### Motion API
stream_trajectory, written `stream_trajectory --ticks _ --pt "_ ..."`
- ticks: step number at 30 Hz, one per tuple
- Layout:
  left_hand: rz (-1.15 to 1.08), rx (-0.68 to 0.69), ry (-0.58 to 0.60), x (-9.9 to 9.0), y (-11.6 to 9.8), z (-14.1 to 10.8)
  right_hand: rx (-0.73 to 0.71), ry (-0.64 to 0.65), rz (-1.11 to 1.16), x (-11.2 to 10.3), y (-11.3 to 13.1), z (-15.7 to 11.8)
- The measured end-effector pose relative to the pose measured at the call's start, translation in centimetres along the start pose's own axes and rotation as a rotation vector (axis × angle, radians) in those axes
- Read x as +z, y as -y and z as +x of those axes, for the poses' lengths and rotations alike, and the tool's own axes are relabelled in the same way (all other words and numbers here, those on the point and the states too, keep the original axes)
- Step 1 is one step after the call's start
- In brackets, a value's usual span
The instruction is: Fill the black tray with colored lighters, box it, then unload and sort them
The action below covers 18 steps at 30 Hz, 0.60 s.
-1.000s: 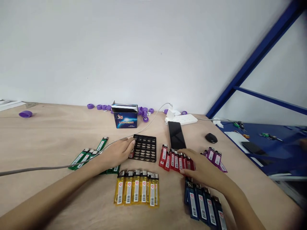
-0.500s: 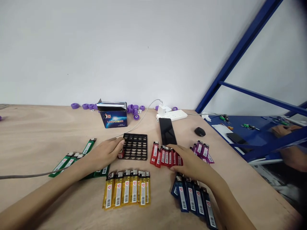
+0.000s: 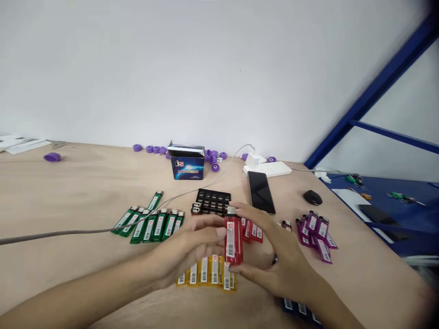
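Between my two hands a red lighter [image 3: 233, 242] stands upright above the table, its metal top pointing up. My left hand [image 3: 187, 249] grips its left side, thumb in front and fingers behind. My right hand [image 3: 286, 260] spans it from the right, forefinger near the top and thumb at the base. Behind them lies a black slotted tray [image 3: 216, 196], with lighter tops showing at its left front corner. More red lighters [image 3: 254, 230] lie partly hidden behind my right hand. Below my hands is a row of yellow lighters [image 3: 205, 270].
Green lighters [image 3: 148, 227] lie on the left, purple lighters [image 3: 321, 230] on the right, blue lighters [image 3: 302, 308] in front. A cable [image 3: 137, 224] crosses to a power strip [image 3: 274, 169]. A lighter box [image 3: 188, 167], phone [image 3: 261, 192] and mouse [image 3: 312, 197] stand farther back.
My left hand has left the tray, and my right hand has come up from the red pile. Both now meet at a raised red lighter. The view has turned left.
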<state>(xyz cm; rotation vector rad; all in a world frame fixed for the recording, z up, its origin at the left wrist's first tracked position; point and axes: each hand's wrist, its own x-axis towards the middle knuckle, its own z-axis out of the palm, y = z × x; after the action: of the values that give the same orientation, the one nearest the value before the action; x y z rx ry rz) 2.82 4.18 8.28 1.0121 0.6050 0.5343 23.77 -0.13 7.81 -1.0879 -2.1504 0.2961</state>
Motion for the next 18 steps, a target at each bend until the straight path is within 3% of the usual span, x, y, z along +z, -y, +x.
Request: stream_trajectory --ticks 3,7,9,12,15,18 --pt "-0.308 -0.046 0.070 1.5 0.3 -0.3 -0.092 0.026 -0.002 0.9 0.7 1.4" --pt "-0.454 0.056 -0.024 2.3 0.5 -0.5 -0.146 0.039 -0.023 1.9 1.1 2.5" --pt "-0.476 0.070 -0.075 2.4 0.8 -0.5 -0.059 0.079 0.070 2.2 1.3 2.7" --pt "-0.468 0.078 -0.128 2.4 1.3 -0.4 0.192 0.137 0.377 2.5 1.6 2.6" --pt "-0.428 0.104 -0.067 2.5 1.7 -0.3 0.413 0.102 0.657 2.7 1.5 2.9" --pt "-0.412 0.071 0.005 2.5 1.8 -0.4 0.514 0.164 0.859 2.9 1.1 3.4"
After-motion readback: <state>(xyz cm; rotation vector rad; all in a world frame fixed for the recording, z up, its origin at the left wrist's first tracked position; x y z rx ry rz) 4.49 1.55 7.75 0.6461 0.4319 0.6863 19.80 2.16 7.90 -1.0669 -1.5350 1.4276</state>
